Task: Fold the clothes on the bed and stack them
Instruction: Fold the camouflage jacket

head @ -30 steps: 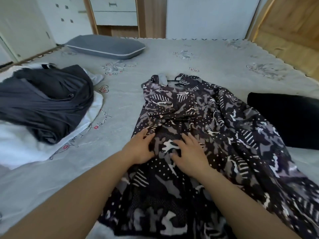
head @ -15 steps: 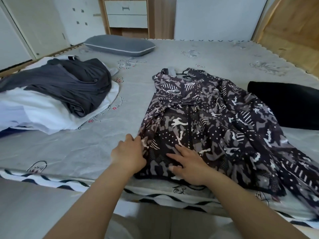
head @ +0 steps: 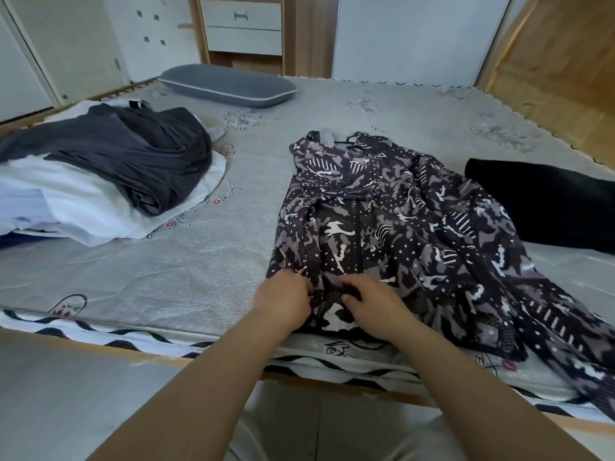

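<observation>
A black, grey and white patterned garment (head: 392, 221) lies spread on the bed, collar away from me, its right side trailing over the front edge. My left hand (head: 283, 299) pinches the garment's lower hem at its left side. My right hand (head: 372, 302) grips the same hem a little to the right, fingers curled into the cloth. A dark grey garment (head: 133, 154) lies crumpled on white clothes (head: 76, 207) at the left. A folded black garment (head: 545, 201) rests at the right.
The bed (head: 199, 271) has a grey printed sheet and a wooden front edge near my legs. A grey pillow (head: 226, 84) lies at the far side. Drawers (head: 243, 24) and a wooden wall stand beyond the bed.
My hands slid down the patterned garment from its middle to the lower hem and curled onto it. My view pulled back from the bed.
</observation>
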